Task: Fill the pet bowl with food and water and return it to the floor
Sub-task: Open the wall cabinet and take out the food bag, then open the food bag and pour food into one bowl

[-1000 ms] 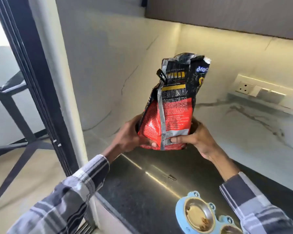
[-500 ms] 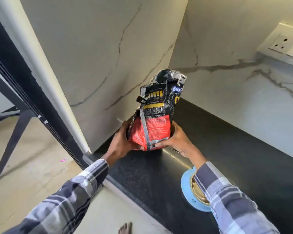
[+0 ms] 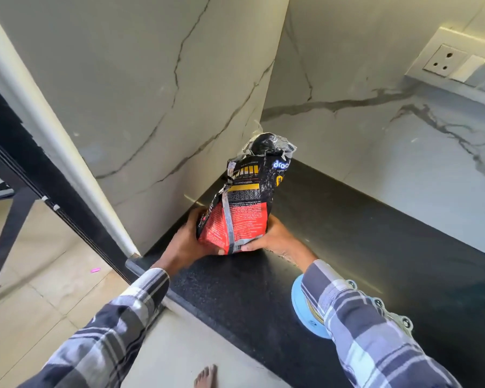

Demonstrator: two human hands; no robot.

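A red and black pet food bag (image 3: 242,208) with a crumpled open top stands upright on the black countertop (image 3: 361,236), close to the marble corner. My left hand (image 3: 185,245) grips its lower left side and my right hand (image 3: 275,239) grips its lower right side. The light blue pet bowl (image 3: 305,312) lies on the countertop near the front edge, mostly hidden under my right plaid sleeve; only its left rim and a few small knobs show.
Marble walls (image 3: 157,93) close the corner behind the bag. A wall socket and switches (image 3: 457,65) sit at the upper right. A black door frame (image 3: 39,177) and a tiled floor (image 3: 39,289) lie to the left, with a bare foot (image 3: 206,378) below.
The bag has come down from mid-air onto the countertop near the corner, still held by both hands. The view has tilted downward, and my right sleeve now covers most of the bowl.
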